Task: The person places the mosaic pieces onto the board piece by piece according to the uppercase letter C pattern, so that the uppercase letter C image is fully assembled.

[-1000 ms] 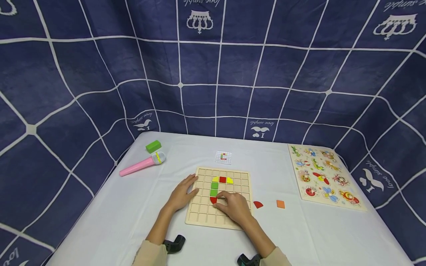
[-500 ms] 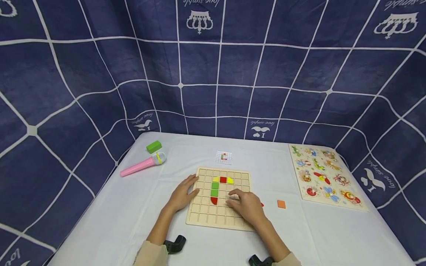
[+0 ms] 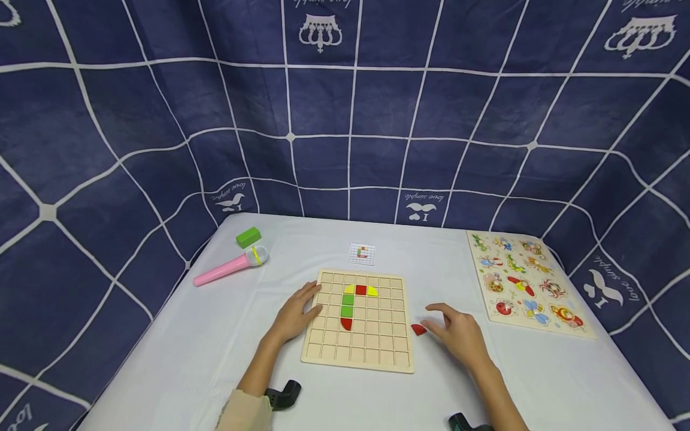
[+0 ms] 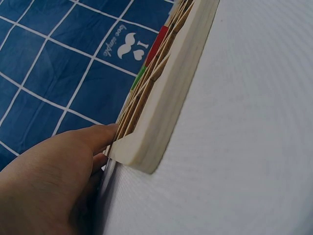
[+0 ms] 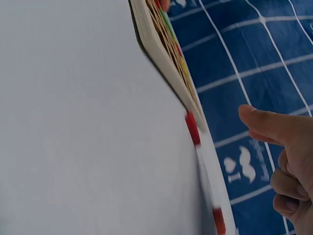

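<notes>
A wooden grid board lies on the white table. In its cells sit two yellow pieces, a red square, green squares and a red quarter-circle piece. My left hand rests against the board's left edge, fingers extended; the left wrist view shows its thumb at the board's corner. Off the board's right side lies a loose red quarter-circle piece. Just right of it hovers my right hand, thumb and forefinger apart with nothing between them. An orange square, hidden by that hand in the head view, shows in the right wrist view.
Behind the board lies a small pattern card. A pink toy microphone and a green block are at the back left. An insect puzzle board occupies the right side. Blue curtain surrounds the table.
My right hand has let go of the red quarter-circle piece in the grid and moved right, off the board, to the loose red piece. The left hand has stayed put.
</notes>
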A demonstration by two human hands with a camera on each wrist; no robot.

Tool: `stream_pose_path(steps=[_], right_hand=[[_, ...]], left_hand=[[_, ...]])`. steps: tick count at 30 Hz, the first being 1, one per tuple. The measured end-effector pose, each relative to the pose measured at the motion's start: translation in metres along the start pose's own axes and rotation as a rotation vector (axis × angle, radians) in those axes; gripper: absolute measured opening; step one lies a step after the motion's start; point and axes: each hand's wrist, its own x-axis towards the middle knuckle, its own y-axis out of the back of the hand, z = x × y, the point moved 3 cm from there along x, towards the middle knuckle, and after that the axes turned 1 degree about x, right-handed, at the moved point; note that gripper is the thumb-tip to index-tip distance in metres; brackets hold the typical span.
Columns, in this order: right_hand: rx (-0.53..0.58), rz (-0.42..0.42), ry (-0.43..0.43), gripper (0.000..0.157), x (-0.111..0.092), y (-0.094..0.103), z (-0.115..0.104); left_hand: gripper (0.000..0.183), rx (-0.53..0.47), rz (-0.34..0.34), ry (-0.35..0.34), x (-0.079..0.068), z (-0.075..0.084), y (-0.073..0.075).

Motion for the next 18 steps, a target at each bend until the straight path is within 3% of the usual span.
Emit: stream_pose_path(steps=[10, 18], right_hand=[[-0.009, -0.124, -0.174, 0.038, -0.019, 0.021, 0.055], [-0.018, -0.173, -0.21, 0.03, -0.023, 0.02, 0.067]], left_hand=[[0.053, 0.007, -0.003, -0.004, 0.0, -0.001, 0.0], [0.052, 0.003, -0.004, -0.014, 0.001, -0.002, 0.0]])
